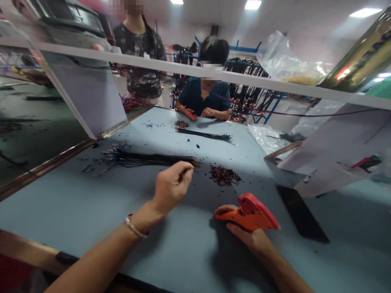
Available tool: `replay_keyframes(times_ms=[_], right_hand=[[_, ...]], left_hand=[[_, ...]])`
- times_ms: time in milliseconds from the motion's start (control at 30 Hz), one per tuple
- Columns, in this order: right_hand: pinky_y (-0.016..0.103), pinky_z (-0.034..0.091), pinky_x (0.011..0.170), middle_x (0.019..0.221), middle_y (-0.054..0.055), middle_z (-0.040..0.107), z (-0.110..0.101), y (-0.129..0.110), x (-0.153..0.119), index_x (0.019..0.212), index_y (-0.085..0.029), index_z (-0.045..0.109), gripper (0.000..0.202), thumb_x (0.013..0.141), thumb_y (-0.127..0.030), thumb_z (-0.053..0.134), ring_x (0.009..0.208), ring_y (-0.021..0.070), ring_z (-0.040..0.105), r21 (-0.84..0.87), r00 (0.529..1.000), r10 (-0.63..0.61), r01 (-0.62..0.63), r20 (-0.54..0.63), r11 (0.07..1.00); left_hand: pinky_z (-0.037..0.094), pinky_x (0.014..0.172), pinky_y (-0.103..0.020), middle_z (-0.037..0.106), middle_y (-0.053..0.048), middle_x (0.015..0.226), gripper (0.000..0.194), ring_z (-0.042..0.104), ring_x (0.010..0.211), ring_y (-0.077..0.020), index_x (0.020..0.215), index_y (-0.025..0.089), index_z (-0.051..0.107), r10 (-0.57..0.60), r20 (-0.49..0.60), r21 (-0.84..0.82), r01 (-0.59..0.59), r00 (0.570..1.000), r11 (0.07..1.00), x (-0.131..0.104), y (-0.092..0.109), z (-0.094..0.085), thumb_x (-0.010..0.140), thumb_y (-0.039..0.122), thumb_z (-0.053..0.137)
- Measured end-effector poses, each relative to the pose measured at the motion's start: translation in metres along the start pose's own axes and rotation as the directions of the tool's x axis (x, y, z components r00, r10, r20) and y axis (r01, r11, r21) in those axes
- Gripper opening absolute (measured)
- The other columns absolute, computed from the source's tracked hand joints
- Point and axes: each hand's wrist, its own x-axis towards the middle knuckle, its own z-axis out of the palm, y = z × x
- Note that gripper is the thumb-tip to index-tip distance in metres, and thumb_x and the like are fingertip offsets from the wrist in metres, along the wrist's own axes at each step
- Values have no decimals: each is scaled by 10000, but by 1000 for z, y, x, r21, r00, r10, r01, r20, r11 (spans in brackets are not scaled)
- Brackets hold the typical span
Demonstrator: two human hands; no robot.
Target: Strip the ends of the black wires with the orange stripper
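My left hand point(173, 185), with a bracelet point(134, 228) on its wrist, is closed in a pinch at the right end of a bundle of black wires point(146, 158). What its fingertips hold, if anything, cannot be made out. In my right hand point(241, 234) is an orange and red wire stripper point(252, 213), raised above the table with its nose pointing left. A pile of small dark and copper-coloured offcuts point(225, 176) lies beyond the stripper, right of the bundle. The bundle's left end fans out into bluish and silvery tips.
Across the light blue table point(183, 252), a seated co-worker point(203, 97) holds another orange tool point(191, 115) near a second wire bundle point(204, 134). A dark flat slab point(302, 213) lies at right. A white shelf bar point(189, 67) spans above; another person point(140, 61) stands behind.
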Motion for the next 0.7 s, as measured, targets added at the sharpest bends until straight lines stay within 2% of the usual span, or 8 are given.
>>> replay_keyframes(times_ms=[67,133,233,433,533,700], right_hand=[[414,481,982,1144,74,660,0,0,1,1037,-250,684,229,858,-352,583,1077,266,621,-14,1000,-16,16,9,1000],[414,477,986,1131,73,661,-1,-1,1,1045,-248,680,231,857,-344,586,1076,264,620,1,1000,-3,3,10,1000],[408,485,973,1113,73,667,0,0,0,1086,-246,660,255,861,-340,589,1056,255,629,57,999,38,-37,-14,998],[421,488,964,1088,85,676,1,2,0,1036,-234,690,225,855,-331,596,1043,266,636,174,997,51,-40,-60,984],[420,497,962,1111,78,674,1,4,1,1041,-251,699,220,851,-298,598,1058,263,637,223,993,75,-53,-94,973],[428,491,985,1129,62,674,2,6,-1,1045,-277,708,221,857,-283,592,1065,258,640,208,992,83,-61,-99,976]], left_hand=[[407,562,-192,695,20,753,142,598,607,-87,871,200,692,52,147,40,-59,988,997,-4,-5,23,882,218,552],[401,573,-215,722,-2,824,147,638,656,-117,878,209,698,91,283,98,-123,955,988,-10,-14,43,870,204,552],[401,586,-230,742,-7,863,173,672,696,-142,922,224,696,28,380,147,-91,925,985,-21,-28,62,877,200,532],[397,614,-238,750,0,878,167,689,760,-158,916,228,679,-99,356,203,26,929,979,-30,-40,65,899,241,513],[382,594,-238,745,6,833,158,680,711,-150,889,221,670,-87,344,196,19,935,980,-28,-38,64,897,242,514],[379,583,-236,739,-1,780,155,670,665,-143,871,212,661,-33,307,163,-18,951,986,-30,-35,64,889,231,509]])
